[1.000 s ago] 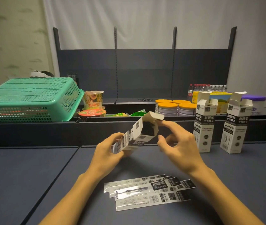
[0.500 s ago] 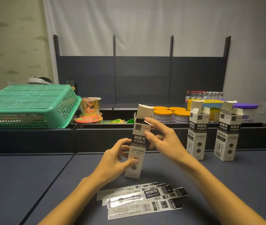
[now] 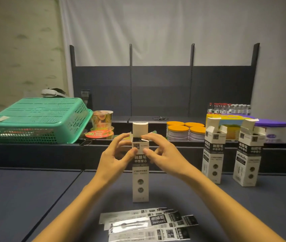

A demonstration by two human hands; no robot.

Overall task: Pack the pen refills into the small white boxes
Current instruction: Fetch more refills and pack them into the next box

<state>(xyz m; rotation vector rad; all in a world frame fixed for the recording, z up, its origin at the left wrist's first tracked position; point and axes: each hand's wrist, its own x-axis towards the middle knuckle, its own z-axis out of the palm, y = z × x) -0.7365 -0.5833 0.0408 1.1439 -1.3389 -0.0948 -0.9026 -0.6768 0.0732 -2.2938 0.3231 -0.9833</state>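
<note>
Both hands, left hand (image 3: 114, 157) and right hand (image 3: 163, 154), pinch upright open-topped white refill box (image 3: 140, 173); packaged pen refills (image 3: 149, 224) lie on table (image 3: 25, 198) nearby.

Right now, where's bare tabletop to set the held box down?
Free: left tabletop, between the seam and the dark ledge; also the strip between held box and the two open boxes. Crowded: the near edge, where refill packets are fanned out.

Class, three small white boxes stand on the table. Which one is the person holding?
The middle box, standing just behind the pen refills. The left hand and right hand pinch its open top; the two boxes at right stand untouched.
</note>
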